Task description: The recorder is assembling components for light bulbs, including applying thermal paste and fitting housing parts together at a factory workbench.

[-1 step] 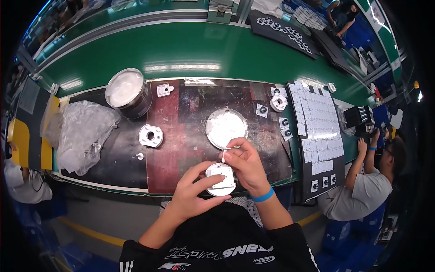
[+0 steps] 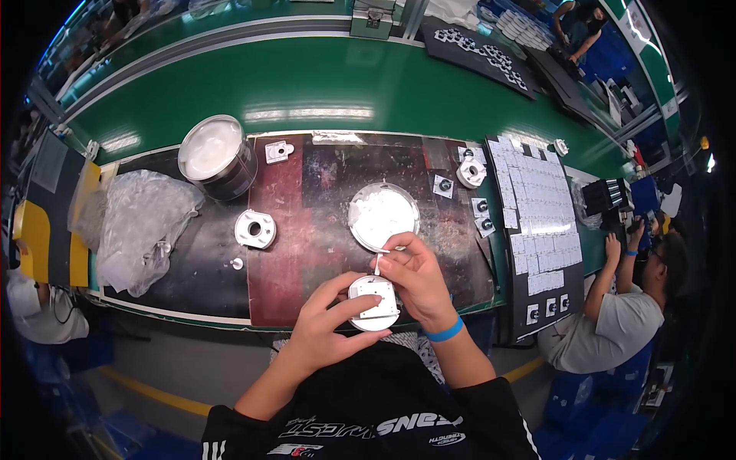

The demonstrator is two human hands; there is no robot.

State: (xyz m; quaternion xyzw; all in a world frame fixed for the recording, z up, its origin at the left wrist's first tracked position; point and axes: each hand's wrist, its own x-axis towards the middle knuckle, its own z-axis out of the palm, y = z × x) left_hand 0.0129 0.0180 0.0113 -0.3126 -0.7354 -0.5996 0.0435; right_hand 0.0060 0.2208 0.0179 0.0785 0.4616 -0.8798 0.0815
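Observation:
My left hand (image 2: 331,323) is wrapped round a round white housing (image 2: 377,319) and holds it at the table's front edge. On the housing lies a square white plate (image 2: 372,304) with small holes, and a left finger rests on it. My right hand (image 2: 418,280) pinches a thin white stick-like piece (image 2: 377,264), whose lower end is at the housing's far rim; whether it touches is hard to tell. Just beyond the right fingers stands a round shallow dish of white paste (image 2: 383,215).
At left are a large tin of white paste (image 2: 213,153) and a crumpled clear plastic bag (image 2: 142,222). White ring-shaped housings (image 2: 255,229) lie on the dark mat (image 2: 307,261). A black board of white square plates (image 2: 548,230) stands at right, beside a co-worker (image 2: 613,307).

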